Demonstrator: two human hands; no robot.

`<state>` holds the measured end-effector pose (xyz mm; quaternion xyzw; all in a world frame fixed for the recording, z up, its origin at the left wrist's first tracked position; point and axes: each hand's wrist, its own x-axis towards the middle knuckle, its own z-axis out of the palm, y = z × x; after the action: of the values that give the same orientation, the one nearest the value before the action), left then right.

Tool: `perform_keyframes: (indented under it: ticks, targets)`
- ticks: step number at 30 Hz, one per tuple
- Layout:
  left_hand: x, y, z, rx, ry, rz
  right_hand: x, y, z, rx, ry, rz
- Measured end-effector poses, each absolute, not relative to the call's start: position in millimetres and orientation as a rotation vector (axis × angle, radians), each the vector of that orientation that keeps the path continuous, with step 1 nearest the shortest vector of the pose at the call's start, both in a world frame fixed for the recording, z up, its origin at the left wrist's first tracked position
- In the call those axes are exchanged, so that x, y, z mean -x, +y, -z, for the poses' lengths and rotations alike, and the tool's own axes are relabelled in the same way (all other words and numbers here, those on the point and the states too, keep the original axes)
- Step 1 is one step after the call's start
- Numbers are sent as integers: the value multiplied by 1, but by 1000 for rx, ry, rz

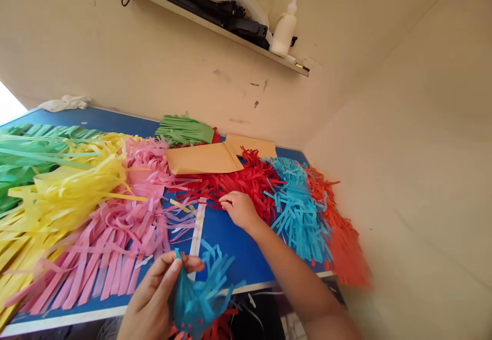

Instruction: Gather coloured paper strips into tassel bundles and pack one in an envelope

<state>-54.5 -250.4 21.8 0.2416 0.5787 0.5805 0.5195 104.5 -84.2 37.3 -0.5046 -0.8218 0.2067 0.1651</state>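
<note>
My left hand (157,291) is closed on a piece of blue fringed tissue paper (198,299), gathered at its top between thumb and fingers. Its cut strips spread out to the right, over the table's front edge. Stretched across the table, my right hand (240,209) has its fingertips pinched together at the near edge of a red tissue fringe pile (249,178). Whether a strip is between those fingertips cannot be made out. To the right of this hand lies a light blue fringe pile (302,212).
Pink (119,247), yellow (73,186) and green fringes (23,158) cover the blue table's left side. Orange fringe (346,247) hangs over the right end. Tan paper pieces (203,159) and green strips (184,130) lie behind. A wall shelf (215,19) holds a white bottle (283,33).
</note>
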Motion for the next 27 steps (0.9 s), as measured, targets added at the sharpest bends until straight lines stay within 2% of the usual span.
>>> perform_keyframes:
  ticks: [5,12,20,23,27]
  targets:
    - [47,-244,-8,-293,1037,-1263,-99,-36,-12,1496,-2586,-447]
    - [42,-253,-8,-514,1179,-1208,-91,-36,-12,1548,-2643,-415]
    - [41,-243,-14,-836,1354,-1165,-124,-43,-37,1491,-2274,-531]
    - [42,-237,-15,-997,1378,-1177,-130,-76,-39,1351,-2131,-747]
    - [41,-233,-16,-1087,1401,-1188,-133,-136,-39,1081,-1591,-1362]
